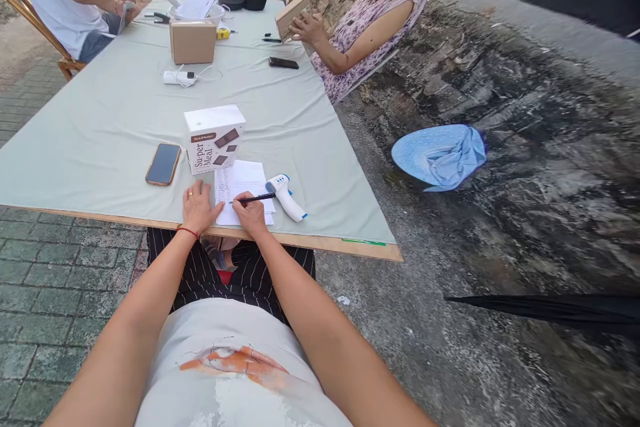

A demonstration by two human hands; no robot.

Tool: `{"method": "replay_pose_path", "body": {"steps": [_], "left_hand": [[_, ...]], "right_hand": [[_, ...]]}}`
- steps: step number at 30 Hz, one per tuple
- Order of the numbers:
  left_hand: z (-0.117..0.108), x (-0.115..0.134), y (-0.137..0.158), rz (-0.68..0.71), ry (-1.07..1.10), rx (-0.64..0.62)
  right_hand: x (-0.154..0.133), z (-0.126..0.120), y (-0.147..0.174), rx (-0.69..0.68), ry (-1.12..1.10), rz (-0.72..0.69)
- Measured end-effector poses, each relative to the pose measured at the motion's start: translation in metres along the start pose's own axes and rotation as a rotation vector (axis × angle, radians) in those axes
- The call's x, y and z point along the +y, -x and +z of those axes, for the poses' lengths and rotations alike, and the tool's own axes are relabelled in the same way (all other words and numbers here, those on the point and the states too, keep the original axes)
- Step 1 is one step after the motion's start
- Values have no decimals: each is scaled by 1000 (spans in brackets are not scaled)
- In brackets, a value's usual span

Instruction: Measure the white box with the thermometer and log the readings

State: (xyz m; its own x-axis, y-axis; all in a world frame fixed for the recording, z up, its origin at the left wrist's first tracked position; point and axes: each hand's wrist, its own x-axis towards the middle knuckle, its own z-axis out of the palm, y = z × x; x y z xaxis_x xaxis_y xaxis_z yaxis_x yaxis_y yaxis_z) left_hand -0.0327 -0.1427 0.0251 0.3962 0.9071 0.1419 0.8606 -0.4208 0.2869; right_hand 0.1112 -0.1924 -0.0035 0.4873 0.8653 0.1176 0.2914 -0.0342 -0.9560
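My right hand [250, 215] grips a black pen [257, 198], its tip at the written part of a paper sheet [247, 177] near the table's front edge. Flat beside the sheet's left edge lies my left hand [198, 205], fingers spread, thumb by the paper. A white infrared thermometer [287, 197] with blue trim rests just right of the paper. Behind the paper stands a white box [215, 137] with "Su-per Meal" lettering and chocolate bar pictures. To the left is a smartphone [163, 164] with a brown edge, screen dark.
A pale cloth covers the table [100, 147]. Farther back are a cardboard box [193, 43], a white device with a cord [179, 77] and a dark phone [283, 63]. Three people sit around; one at right holds a carton [291, 17]. A blue hat [440, 157] lies on the right.
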Motion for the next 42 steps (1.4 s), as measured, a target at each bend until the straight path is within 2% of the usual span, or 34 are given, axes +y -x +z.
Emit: {"method": "replay_pose_path", "body": {"steps": [30, 42], "left_hand": [[3, -2, 0, 17, 14, 24], [4, -3, 0, 16, 19, 26]], "right_hand": [[2, 0, -1, 0, 1, 5], [2, 0, 0, 59, -15, 21]]}}
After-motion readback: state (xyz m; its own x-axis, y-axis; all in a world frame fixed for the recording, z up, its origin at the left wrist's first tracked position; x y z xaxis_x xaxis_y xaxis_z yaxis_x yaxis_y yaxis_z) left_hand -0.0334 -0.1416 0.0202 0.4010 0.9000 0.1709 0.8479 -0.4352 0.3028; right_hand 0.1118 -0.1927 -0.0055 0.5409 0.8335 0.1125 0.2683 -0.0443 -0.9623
